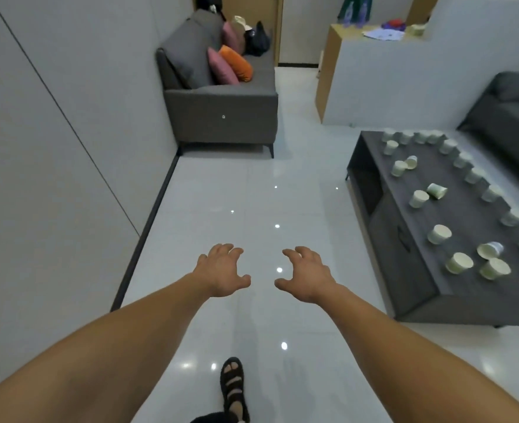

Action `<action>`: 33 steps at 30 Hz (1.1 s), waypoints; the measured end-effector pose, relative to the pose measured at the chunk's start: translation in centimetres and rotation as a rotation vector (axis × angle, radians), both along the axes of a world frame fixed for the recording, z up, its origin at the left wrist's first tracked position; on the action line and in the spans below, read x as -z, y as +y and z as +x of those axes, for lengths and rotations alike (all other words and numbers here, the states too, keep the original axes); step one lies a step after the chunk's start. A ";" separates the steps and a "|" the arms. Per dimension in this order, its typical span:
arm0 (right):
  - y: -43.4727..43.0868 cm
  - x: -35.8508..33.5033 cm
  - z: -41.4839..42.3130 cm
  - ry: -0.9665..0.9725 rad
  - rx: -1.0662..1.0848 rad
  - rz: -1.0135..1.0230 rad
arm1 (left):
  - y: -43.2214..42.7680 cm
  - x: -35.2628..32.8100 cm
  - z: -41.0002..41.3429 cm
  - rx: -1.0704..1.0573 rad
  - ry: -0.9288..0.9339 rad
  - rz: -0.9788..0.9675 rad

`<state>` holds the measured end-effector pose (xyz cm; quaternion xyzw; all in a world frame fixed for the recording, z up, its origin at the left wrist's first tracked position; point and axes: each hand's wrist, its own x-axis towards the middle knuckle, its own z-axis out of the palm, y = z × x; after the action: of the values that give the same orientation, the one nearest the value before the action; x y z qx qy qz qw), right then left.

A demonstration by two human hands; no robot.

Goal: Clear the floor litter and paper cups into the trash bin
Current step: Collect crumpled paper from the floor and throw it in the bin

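While both bare forearms stretch forward over the glossy pale tiled floor point(252, 193), the left hand point(221, 271) hovers in the lower middle of the frame, palm down, fingers spread and loosely curled; its grip is open and has hold of nothing. Just to its right, apart from it, the right hand point(307, 274) mirrors that pose, its grip likewise open and empty. Neither hand touches anything. Well to the right of the hands, the paper cups point(440, 234) are scattered over the top of a low dark grey counter point(417, 303) that fills the right side of the frame. One line of them runs along its far edge from the upper end down toward the lower right corner of the picture, and others stand nearer its middle. Most stand upright, and a few lie tipped on their sides. At the upper middle of the frame a grey sofa point(221, 117) sits against the grey wall point(53, 148), with a pink cushion point(221, 68) and an orange cushion point(237, 62) leaning on its backrest. A second sofa point(511, 117) shows at the right edge behind the counter, below a pale partition point(389, 83). At the bottom middle, a foot in a black sandal point(233, 386) rests on the floor.
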<state>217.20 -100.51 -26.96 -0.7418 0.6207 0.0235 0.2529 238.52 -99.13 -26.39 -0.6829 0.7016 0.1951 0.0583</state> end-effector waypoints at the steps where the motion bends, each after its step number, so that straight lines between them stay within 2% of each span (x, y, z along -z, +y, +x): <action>1: -1.8 0.1 0.0 0.002 0.018 -0.001 | -2.3 0.1 0.0 0.016 0.001 -0.003; 9: -15.5 -0.6 -0.9 0.010 0.169 -0.014 | -19.9 -0.8 0.2 0.105 0.023 0.013; 17: -30.1 0.4 -6.9 0.028 0.265 -0.017 | -36.4 -1.4 -7.9 0.245 0.055 -0.015; 28: -53.2 -1.8 -14.9 -0.012 0.205 -0.056 | -57.0 -2.8 -14.5 0.136 0.048 -0.041; 33: -63.2 -0.7 -16.4 -0.014 0.199 -0.033 | -66.8 -1.5 -15.8 0.132 0.045 -0.014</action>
<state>200.80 -163.70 -26.24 -0.6807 0.6898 -0.0171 0.2462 222.75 -165.96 -24.89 -0.6311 0.7475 0.2012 0.0502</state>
